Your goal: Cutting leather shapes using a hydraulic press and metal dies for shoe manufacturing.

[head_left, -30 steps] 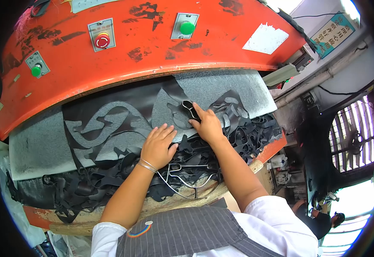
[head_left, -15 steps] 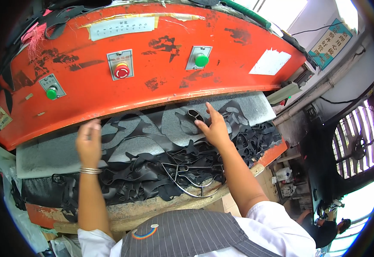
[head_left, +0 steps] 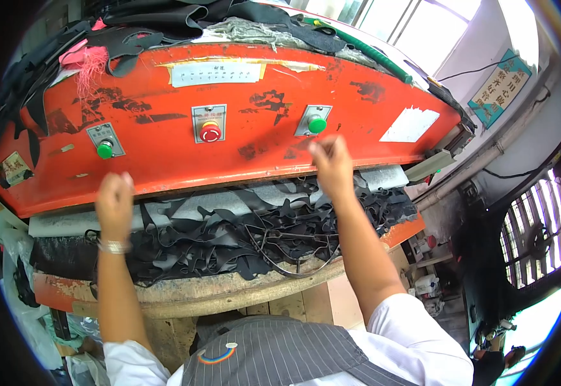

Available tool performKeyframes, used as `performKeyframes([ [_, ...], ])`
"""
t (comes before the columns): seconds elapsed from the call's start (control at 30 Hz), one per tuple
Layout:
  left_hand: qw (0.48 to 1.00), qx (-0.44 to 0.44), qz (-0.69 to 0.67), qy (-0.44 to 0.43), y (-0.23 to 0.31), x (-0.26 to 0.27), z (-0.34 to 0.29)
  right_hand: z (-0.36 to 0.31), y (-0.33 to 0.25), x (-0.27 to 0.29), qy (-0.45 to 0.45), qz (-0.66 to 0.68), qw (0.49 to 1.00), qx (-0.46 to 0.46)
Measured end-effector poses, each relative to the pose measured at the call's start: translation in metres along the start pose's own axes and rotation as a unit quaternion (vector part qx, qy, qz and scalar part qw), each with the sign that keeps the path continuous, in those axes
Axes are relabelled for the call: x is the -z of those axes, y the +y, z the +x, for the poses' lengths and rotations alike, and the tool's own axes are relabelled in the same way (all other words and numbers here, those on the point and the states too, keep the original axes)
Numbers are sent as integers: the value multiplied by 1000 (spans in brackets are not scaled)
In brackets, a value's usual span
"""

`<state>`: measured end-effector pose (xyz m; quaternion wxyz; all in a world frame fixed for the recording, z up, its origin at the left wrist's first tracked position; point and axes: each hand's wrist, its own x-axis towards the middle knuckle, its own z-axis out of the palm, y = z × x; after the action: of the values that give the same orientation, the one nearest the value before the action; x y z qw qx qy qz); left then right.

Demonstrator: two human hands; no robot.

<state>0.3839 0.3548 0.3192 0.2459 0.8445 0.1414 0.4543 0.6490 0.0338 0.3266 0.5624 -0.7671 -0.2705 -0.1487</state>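
Red machine housing (head_left: 261, 145), its overhanging lower edge hiding the far part of a pale board (head_left: 55, 223) beneath it. In front of the housing, black offcuts (head_left: 206, 243) spread along its width, with a curved wooden rail (head_left: 242, 294) farther out. Dark sheets (head_left: 164, 22) lie heaped on top of the housing. The right forearm (head_left: 364, 251) extends toward the housing's right part, masking some offcuts. An openwork metal frame (head_left: 296, 275) lies among those in front of the housing, right of centre. The blurred left hand (head_left: 114, 204) is before the housing's left part, fingers curled; the right hand (head_left: 334, 164), also blurred, before its right part, fingers loosely bent. Whether either hand holds or touches anything cannot be told. On the housing's face: red button (head_left: 210, 132), centre; left green button (head_left: 105, 150), near the left hand; right green button (head_left: 317, 125), near the right.
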Motion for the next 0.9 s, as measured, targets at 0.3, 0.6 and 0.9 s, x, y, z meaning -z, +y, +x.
performKeyframes([
  [0.3, 962, 31, 38, -269, 85, -16, -214, -239, -25, -25, -428, -149, 862, 228],
  [0.6, 963, 61, 74, -253, 91, -30, -206, -241, -15, -32, -390, -218, 867, 222],
  [0.9, 948, 14, 26, -318, 54, -40, -115, -48, 32, -16, -222, -249, 941, 50],
])
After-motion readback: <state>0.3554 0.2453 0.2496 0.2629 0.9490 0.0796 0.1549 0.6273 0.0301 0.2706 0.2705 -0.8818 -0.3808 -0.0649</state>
